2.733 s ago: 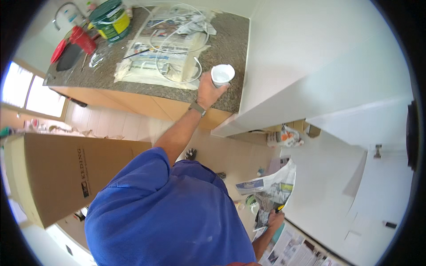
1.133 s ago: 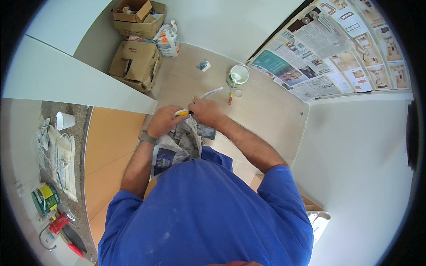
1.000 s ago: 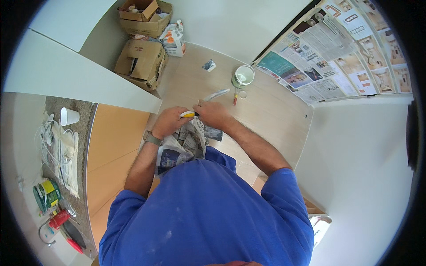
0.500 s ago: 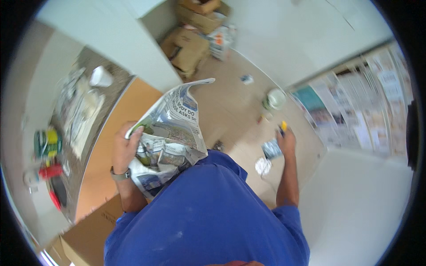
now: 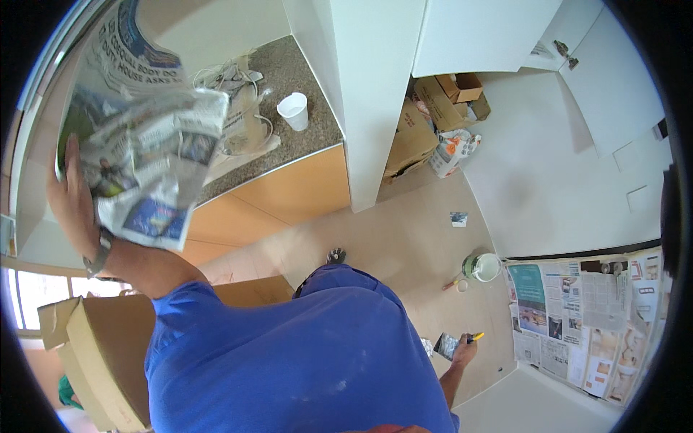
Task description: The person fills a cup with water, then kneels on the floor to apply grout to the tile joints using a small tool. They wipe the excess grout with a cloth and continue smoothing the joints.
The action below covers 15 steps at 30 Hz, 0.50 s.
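My left hand (image 5: 74,191) is closed on the edge of crumpled newspaper sheets (image 5: 144,155), raised high at the left in front of the countertop. The sheets hang loosely and partly fold over, hiding some of my fingers. Low at the right, my right hand (image 5: 465,351) grips a scraper (image 5: 447,346) with a yellow-and-dark handle. Its wide grey blade carries whitish smears. A whitish crumpled thing (image 5: 427,347) lies on the floor beside the blade, partly hidden by my body.
A granite countertop (image 5: 307,76) holds a white cup (image 5: 294,112) and plastic sheeting (image 5: 242,123). Cardboard boxes (image 5: 411,141) and a bag (image 5: 455,150) stand in the far corner. An open paint bucket (image 5: 482,268) sits near newspaper-covered boarding (image 5: 570,317). A large carton (image 5: 108,346) is at left.
My left arm has swung up and out to the left with the newspaper. The view has turned left, and my right hand with the scraper now appears lower.
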Each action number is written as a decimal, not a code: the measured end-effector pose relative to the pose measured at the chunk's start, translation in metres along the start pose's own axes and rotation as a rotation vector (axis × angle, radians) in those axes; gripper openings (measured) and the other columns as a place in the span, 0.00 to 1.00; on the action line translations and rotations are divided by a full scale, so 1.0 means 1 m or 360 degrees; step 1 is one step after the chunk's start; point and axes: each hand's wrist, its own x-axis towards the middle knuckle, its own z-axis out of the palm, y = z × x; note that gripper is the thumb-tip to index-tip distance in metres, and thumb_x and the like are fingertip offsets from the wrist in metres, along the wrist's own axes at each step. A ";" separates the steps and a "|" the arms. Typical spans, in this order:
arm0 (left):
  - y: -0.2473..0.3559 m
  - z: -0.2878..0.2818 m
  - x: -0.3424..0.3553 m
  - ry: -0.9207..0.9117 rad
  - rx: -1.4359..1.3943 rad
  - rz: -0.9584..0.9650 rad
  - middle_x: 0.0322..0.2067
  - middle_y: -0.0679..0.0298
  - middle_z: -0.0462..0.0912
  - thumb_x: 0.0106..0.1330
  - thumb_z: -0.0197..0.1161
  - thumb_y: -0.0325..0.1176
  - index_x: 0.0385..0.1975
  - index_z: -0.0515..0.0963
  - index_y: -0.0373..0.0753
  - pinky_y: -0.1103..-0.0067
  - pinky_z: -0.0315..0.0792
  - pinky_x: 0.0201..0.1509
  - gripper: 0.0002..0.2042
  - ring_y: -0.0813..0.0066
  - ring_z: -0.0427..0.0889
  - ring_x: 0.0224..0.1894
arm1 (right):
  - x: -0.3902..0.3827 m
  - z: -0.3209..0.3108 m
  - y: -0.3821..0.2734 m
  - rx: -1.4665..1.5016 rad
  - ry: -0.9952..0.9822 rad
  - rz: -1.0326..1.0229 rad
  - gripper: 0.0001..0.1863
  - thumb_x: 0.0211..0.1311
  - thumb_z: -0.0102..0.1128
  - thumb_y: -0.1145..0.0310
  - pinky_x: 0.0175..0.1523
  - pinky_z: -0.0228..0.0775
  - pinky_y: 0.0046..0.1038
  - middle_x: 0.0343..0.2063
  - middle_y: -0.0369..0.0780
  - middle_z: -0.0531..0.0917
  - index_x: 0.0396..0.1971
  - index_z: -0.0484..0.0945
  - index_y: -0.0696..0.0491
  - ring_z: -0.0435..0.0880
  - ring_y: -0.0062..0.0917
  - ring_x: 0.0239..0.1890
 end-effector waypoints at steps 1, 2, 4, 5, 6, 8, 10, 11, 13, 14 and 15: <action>-0.011 0.022 0.019 0.0012 0.0097 0.0093 0.43 0.51 0.79 0.67 0.52 0.37 0.51 0.73 0.37 0.72 0.69 0.48 0.16 0.63 0.78 0.46 | -0.004 0.005 -0.001 0.0052 0.0035 0.0020 0.09 0.55 0.58 0.71 0.32 0.69 0.32 0.20 0.42 0.78 0.29 0.76 0.62 0.76 0.28 0.23; -0.022 0.046 0.040 0.0019 0.0197 0.0184 0.43 0.51 0.79 0.67 0.52 0.37 0.51 0.73 0.39 0.71 0.70 0.47 0.16 0.60 0.78 0.46 | -0.008 0.005 0.003 0.0097 0.0069 0.0042 0.09 0.55 0.58 0.70 0.32 0.69 0.32 0.20 0.42 0.78 0.28 0.76 0.62 0.76 0.28 0.23; -0.025 0.099 0.077 0.0033 0.0374 0.0295 0.42 0.51 0.79 0.66 0.52 0.37 0.51 0.73 0.43 0.69 0.70 0.46 0.15 0.56 0.78 0.45 | -0.017 0.012 0.009 0.0081 0.0120 0.0077 0.09 0.55 0.57 0.70 0.32 0.69 0.32 0.20 0.41 0.78 0.28 0.77 0.62 0.77 0.28 0.23; -0.020 0.136 0.089 0.0030 0.0427 0.0317 0.41 0.52 0.80 0.65 0.52 0.36 0.51 0.74 0.46 0.68 0.71 0.46 0.15 0.55 0.78 0.44 | -0.022 0.013 0.012 0.0011 0.0159 0.0103 0.09 0.55 0.57 0.69 0.33 0.69 0.32 0.20 0.41 0.79 0.27 0.78 0.61 0.77 0.28 0.24; -0.013 0.170 0.096 0.0029 0.0472 0.0348 0.41 0.53 0.80 0.64 0.53 0.35 0.51 0.74 0.48 0.67 0.71 0.45 0.15 0.53 0.78 0.43 | -0.026 0.016 0.015 -0.0054 0.0199 0.0140 0.10 0.55 0.56 0.69 0.33 0.69 0.32 0.20 0.41 0.80 0.27 0.78 0.61 0.78 0.27 0.25; -0.088 0.254 0.124 0.0007 0.0357 0.0627 0.43 0.56 0.79 0.61 0.56 0.37 0.52 0.73 0.47 0.67 0.72 0.45 0.18 0.55 0.77 0.44 | -0.044 0.021 -0.014 -0.0012 0.0173 0.0042 0.11 0.54 0.58 0.66 0.31 0.68 0.32 0.20 0.43 0.80 0.26 0.78 0.61 0.78 0.29 0.23; -0.121 0.338 0.124 0.0011 0.0229 0.0895 0.48 0.58 0.77 0.59 0.58 0.37 0.53 0.72 0.47 0.69 0.73 0.45 0.20 0.57 0.76 0.46 | -0.054 0.023 -0.028 -0.0234 0.0245 0.0246 0.14 0.53 0.60 0.63 0.33 0.69 0.34 0.22 0.46 0.81 0.27 0.79 0.60 0.80 0.34 0.26; -0.142 0.371 0.129 -0.0035 0.0587 0.1345 0.49 0.57 0.76 0.57 0.58 0.37 0.55 0.71 0.47 0.68 0.72 0.47 0.22 0.57 0.76 0.48 | -0.059 0.022 -0.034 -0.0198 0.0234 0.0178 0.15 0.53 0.60 0.60 0.36 0.70 0.36 0.24 0.49 0.81 0.29 0.78 0.60 0.81 0.39 0.29; -0.156 0.437 0.104 -0.0389 0.0688 0.1180 0.50 0.50 0.74 0.57 0.59 0.40 0.56 0.69 0.44 0.63 0.67 0.54 0.24 0.51 0.73 0.50 | -0.067 0.026 -0.038 -0.0309 0.0332 0.0274 0.17 0.53 0.59 0.59 0.41 0.71 0.37 0.27 0.50 0.82 0.32 0.78 0.60 0.81 0.44 0.34; -0.154 0.462 0.098 -0.0905 0.0758 0.0999 0.55 0.49 0.70 0.61 0.57 0.43 0.58 0.67 0.43 0.63 0.63 0.59 0.25 0.50 0.69 0.55 | -0.069 0.029 -0.042 -0.0352 0.0370 0.0368 0.16 0.53 0.60 0.59 0.41 0.71 0.36 0.28 0.50 0.82 0.32 0.79 0.59 0.81 0.42 0.34; -0.179 0.480 0.107 -0.1293 0.0494 0.0857 0.57 0.49 0.67 0.63 0.55 0.45 0.60 0.65 0.41 0.65 0.60 0.61 0.26 0.51 0.66 0.58 | -0.074 0.035 -0.041 -0.0356 0.0383 0.0427 0.16 0.53 0.60 0.60 0.41 0.71 0.35 0.28 0.50 0.82 0.33 0.79 0.59 0.82 0.41 0.34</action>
